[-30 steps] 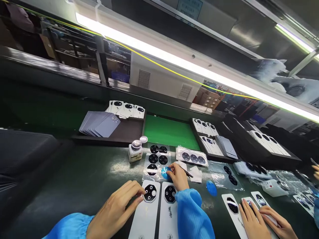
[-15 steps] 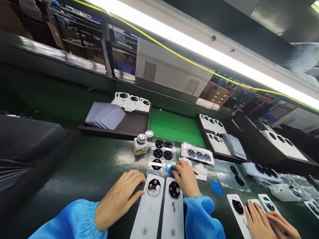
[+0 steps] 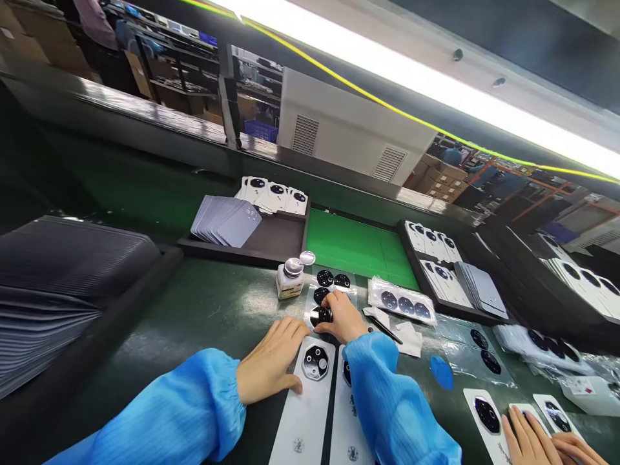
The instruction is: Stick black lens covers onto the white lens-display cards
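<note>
My left hand point(image 3: 277, 358) is open, its fingers together and stretched out and its thumb on the left edge of a white phone back panel point(image 3: 306, 413). That panel carries a black octagonal camera plate point(image 3: 315, 363). My right hand point(image 3: 345, 318) reaches over a clear sheet point(image 3: 352, 298) of round black camera lens covers. Its thumb and fingers close around one black lens cover point(image 3: 320, 316) at the sheet's lower left. A second white back panel point(image 3: 341, 423) lies beside the first, partly hidden by my right sleeve.
A small white bottle point(image 3: 289, 284) with its metal lid up stands left of the sheet. Tweezers point(image 3: 386, 329) lie on white tissue, near a blue disc point(image 3: 442, 372). Behind are trays of panels and a green mat point(image 3: 351, 242). Another person's hands point(image 3: 530, 439) work at right.
My right hand has moved left and forward to the lens cover, and the blue disc at its fingertips is out of sight. My left hand stays beside the left panel. The view has shifted left.
</note>
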The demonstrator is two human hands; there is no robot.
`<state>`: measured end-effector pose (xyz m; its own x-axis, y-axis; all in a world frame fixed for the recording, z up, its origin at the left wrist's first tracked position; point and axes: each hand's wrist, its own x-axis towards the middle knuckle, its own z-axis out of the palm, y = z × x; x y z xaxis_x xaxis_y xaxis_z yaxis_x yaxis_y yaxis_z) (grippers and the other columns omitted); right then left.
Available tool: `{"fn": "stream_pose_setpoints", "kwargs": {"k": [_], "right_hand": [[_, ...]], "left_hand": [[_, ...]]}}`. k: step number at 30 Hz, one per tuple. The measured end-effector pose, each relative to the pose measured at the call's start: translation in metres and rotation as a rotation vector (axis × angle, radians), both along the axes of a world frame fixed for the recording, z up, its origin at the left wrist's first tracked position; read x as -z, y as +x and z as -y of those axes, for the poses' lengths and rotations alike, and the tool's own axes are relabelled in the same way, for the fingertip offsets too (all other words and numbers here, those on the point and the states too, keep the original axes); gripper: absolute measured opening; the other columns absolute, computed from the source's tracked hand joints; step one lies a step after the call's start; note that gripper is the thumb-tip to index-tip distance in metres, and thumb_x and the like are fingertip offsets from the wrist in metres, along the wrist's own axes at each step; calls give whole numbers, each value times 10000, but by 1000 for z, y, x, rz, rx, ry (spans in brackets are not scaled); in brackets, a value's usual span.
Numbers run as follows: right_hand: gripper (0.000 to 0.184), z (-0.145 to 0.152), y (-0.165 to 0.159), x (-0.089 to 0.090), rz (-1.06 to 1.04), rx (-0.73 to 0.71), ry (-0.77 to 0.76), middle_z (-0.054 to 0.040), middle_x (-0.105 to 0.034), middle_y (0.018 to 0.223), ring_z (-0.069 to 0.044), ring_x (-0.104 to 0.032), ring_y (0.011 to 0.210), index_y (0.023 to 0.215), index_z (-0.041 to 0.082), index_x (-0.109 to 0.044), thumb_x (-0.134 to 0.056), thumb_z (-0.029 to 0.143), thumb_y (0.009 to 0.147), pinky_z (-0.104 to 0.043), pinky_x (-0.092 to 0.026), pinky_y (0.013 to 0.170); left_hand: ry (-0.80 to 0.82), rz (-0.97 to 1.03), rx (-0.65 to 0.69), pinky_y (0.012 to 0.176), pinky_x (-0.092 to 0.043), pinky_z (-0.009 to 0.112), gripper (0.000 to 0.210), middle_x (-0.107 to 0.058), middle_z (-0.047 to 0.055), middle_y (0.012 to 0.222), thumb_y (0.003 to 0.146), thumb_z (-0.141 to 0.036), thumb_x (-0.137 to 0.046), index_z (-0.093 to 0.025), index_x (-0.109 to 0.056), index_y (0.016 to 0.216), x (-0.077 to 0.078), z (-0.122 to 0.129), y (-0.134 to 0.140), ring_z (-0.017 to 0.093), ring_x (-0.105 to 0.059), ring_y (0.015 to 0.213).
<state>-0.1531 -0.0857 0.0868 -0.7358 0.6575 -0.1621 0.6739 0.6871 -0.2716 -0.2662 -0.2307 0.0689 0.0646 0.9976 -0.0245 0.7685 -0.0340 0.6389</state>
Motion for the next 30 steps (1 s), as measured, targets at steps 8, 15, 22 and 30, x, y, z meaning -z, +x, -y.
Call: {"fn": "stream_pose_setpoints", "kwargs": {"k": [8,15,22,30], "right_hand": [[425,-1,-10,-8,74,28,-21,-13,-546,972,-208,-552,955,851,221,-530,-847,154,575,-266,-411,638],[428,7,-8,-11,82,3,-27,-62,-565,1054,-247,-576,987,980,198,-543,-777,72,645,-346,-470,781],[408,10,0,-11,40,-71,-69,-142,-510,1166,-269,-539,1102,1078,111,-567,-682,29,695,-380,-457,949],[394,0,11,-3,-39,-93,-121,-83,-527,1039,-253,-564,1029,1048,155,-600,-730,117,677,-385,-478,904]], "left_hand": [[-98,-111,130,923,-412,410,647,-530,108,1140,603,-137,-859,-110,-490,1134,-14,-13,1,288,-491,1074],[-142,-184,150,885,-426,463,735,-517,146,1126,520,-107,-875,-72,-485,1143,-15,-25,4,334,-495,1050],[-220,-122,157,921,-411,424,611,-512,100,1098,510,-106,-885,-137,-477,963,-20,-24,5,299,-492,1046],[-400,673,151,705,-464,288,628,-527,11,971,653,-46,-596,-234,-331,1189,9,10,2,190,-586,818]]}}
